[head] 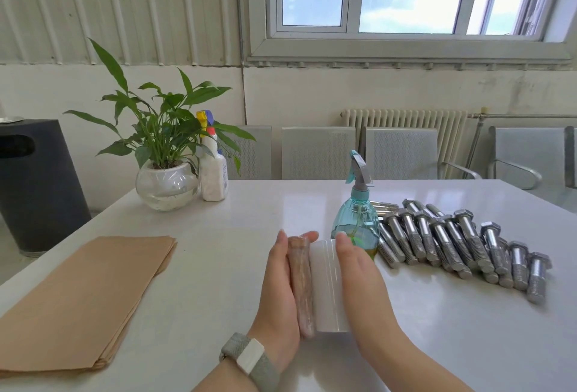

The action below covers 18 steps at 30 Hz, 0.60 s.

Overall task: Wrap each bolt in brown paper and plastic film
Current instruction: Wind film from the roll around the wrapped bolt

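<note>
Single view only, head-worn, wide-angle. It looks forward and slightly down from the near edge of the white bench (218, 266), close enough that both forearms enter from the bottom of the frame. The left hand (279, 291) and right hand (359, 276) sit near and just right of centre. The bench runs away toward the far wall, where a radiator (406, 129) and a window (406, 1) fill the upper right. Straight lines bow toward the frame edges. No second view shares the scene.
</note>
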Each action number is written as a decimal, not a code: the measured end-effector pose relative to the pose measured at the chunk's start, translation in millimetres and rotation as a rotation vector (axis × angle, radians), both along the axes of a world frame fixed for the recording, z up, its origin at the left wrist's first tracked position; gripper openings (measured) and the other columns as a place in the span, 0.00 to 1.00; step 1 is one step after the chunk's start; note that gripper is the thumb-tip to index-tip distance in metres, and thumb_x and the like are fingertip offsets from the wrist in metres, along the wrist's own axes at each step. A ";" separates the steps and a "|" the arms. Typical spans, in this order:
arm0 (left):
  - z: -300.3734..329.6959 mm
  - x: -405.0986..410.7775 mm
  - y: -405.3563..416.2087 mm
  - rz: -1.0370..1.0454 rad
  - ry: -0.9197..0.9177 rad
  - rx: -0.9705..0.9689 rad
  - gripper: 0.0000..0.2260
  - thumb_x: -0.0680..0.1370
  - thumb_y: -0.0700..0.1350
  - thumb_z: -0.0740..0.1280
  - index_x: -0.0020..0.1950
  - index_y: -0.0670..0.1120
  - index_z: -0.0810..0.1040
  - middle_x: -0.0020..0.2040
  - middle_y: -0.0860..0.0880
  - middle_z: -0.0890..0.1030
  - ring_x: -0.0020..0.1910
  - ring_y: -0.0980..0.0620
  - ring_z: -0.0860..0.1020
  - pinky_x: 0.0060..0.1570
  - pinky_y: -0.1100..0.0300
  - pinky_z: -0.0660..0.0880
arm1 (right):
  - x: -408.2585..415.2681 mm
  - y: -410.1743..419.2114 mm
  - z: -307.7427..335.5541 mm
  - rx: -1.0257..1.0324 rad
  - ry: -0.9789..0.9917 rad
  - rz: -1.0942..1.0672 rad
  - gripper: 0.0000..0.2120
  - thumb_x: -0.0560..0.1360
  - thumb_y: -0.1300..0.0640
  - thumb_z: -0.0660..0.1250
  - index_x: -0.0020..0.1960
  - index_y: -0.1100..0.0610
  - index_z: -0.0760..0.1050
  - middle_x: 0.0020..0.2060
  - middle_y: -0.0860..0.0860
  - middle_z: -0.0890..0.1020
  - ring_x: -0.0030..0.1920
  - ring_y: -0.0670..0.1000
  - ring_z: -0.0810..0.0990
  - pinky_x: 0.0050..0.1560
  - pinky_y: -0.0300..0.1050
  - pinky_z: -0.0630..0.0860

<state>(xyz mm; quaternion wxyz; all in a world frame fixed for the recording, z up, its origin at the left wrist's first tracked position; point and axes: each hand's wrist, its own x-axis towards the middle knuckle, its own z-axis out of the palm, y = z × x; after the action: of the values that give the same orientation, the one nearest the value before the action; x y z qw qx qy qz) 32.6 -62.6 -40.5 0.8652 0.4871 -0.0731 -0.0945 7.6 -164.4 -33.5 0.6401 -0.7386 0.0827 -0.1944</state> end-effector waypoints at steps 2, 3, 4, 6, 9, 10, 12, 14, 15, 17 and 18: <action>-0.9 1.9 -1.8 0.016 0.006 0.013 0.21 0.81 0.58 0.55 0.56 0.47 0.83 0.54 0.42 0.84 0.53 0.44 0.83 0.47 0.51 0.81 | 2.9 -3.1 -1.5 0.038 0.043 -0.010 0.30 0.68 0.25 0.58 0.49 0.51 0.76 0.41 0.46 0.82 0.45 0.48 0.82 0.45 0.48 0.78; -1.0 3.0 -2.2 0.034 -0.004 0.037 0.20 0.82 0.56 0.55 0.56 0.46 0.83 0.53 0.42 0.84 0.52 0.45 0.84 0.47 0.51 0.81 | 4.3 -5.2 -1.4 0.104 0.080 0.036 0.31 0.65 0.26 0.61 0.51 0.51 0.76 0.44 0.47 0.83 0.46 0.48 0.83 0.44 0.46 0.78; -1.5 3.7 -2.9 0.060 -0.029 0.071 0.20 0.83 0.56 0.55 0.56 0.46 0.83 0.53 0.43 0.85 0.52 0.46 0.84 0.49 0.51 0.80 | 5.0 -8.0 0.1 0.189 0.132 0.121 0.31 0.65 0.28 0.64 0.54 0.52 0.77 0.47 0.48 0.85 0.47 0.48 0.84 0.45 0.45 0.79; -3.4 4.1 -3.0 0.120 -0.098 0.163 0.22 0.80 0.61 0.55 0.56 0.47 0.81 0.51 0.46 0.85 0.51 0.48 0.84 0.51 0.51 0.79 | 3.5 -12.2 5.4 0.289 0.208 0.309 0.30 0.66 0.31 0.66 0.58 0.52 0.80 0.51 0.49 0.86 0.51 0.50 0.85 0.54 0.49 0.80; -7.2 9.4 0.5 0.211 -0.219 0.328 0.23 0.75 0.65 0.55 0.54 0.51 0.79 0.47 0.53 0.85 0.48 0.55 0.83 0.47 0.59 0.78 | 3.1 -13.7 7.0 0.219 0.173 0.332 0.29 0.67 0.30 0.66 0.60 0.49 0.78 0.51 0.45 0.85 0.52 0.45 0.84 0.56 0.47 0.78; -7.5 12.2 2.2 0.244 -0.249 0.376 0.23 0.75 0.66 0.55 0.52 0.51 0.79 0.45 0.53 0.84 0.45 0.57 0.83 0.45 0.61 0.77 | 4.0 -12.4 6.2 0.213 0.154 0.282 0.31 0.66 0.30 0.67 0.60 0.49 0.76 0.52 0.46 0.85 0.52 0.45 0.84 0.55 0.47 0.78; -6.8 16.0 4.8 0.292 -0.273 0.425 0.24 0.73 0.68 0.55 0.48 0.50 0.78 0.39 0.52 0.82 0.37 0.56 0.81 0.38 0.61 0.76 | 5.2 -9.4 4.5 0.208 0.128 0.207 0.33 0.64 0.31 0.70 0.60 0.52 0.74 0.51 0.49 0.85 0.50 0.48 0.85 0.55 0.52 0.80; -5.8 16.6 5.7 0.315 -0.267 0.425 0.25 0.72 0.69 0.57 0.47 0.49 0.77 0.37 0.50 0.82 0.36 0.55 0.81 0.38 0.61 0.77 | 4.5 -5.9 5.3 0.165 0.106 0.154 0.33 0.63 0.28 0.72 0.57 0.51 0.74 0.47 0.47 0.85 0.46 0.45 0.84 0.51 0.50 0.81; -5.5 15.3 5.0 0.316 -0.256 0.408 0.24 0.71 0.69 0.58 0.49 0.50 0.78 0.40 0.50 0.83 0.39 0.55 0.82 0.40 0.61 0.78 | 3.4 -4.4 5.6 0.135 0.093 0.123 0.32 0.62 0.28 0.71 0.55 0.50 0.74 0.43 0.44 0.84 0.43 0.42 0.84 0.47 0.47 0.80; -3.0 11.2 2.0 0.290 -0.212 0.341 0.26 0.68 0.69 0.62 0.51 0.49 0.77 0.45 0.49 0.84 0.46 0.52 0.83 0.46 0.56 0.79 | 1.5 -1.4 6.4 0.072 0.054 0.071 0.31 0.63 0.25 0.65 0.51 0.50 0.73 0.38 0.43 0.82 0.37 0.37 0.80 0.41 0.42 0.75; -1.3 8.8 0.5 0.263 -0.175 0.291 0.27 0.67 0.68 0.64 0.52 0.48 0.76 0.46 0.49 0.84 0.46 0.52 0.83 0.45 0.55 0.79 | 1.0 -0.2 6.3 0.037 0.037 0.049 0.32 0.66 0.23 0.61 0.50 0.51 0.72 0.37 0.44 0.80 0.35 0.36 0.78 0.40 0.42 0.73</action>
<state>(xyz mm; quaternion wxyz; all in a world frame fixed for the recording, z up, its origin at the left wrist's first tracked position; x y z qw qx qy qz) 41.4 -62.1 -41.8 0.7808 0.6187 -0.0694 0.0524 8.6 -164.6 -27.1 0.6567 -0.7318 0.0799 -0.1635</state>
